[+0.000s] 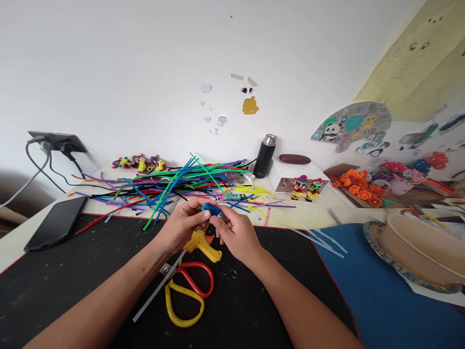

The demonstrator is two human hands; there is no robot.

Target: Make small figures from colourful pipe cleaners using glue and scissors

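Between my two hands is a small blue bundle of coiled pipe cleaner (210, 210), pinched by the fingertips. My left hand (185, 220) grips its left side with thumb and fingers. On the other side, the thumb and fingers of my right hand (234, 232) close on its right end. Just under the hands lies a yellow glue gun (205, 246) with a translucent glue stick (156, 295) sticking out toward me. Scissors (185, 291) with one red and one yellow handle loop rest nearer; their blades are mostly hidden.
A heap of colored pipe cleaners (174, 182) spreads behind the black mat (119, 271). Left lies a phone (56, 224); a thermos (265, 156) and finished figures (305, 188) stand at the back. Loose glue sticks (321, 241) and a large bowl (425, 247) are to the right.
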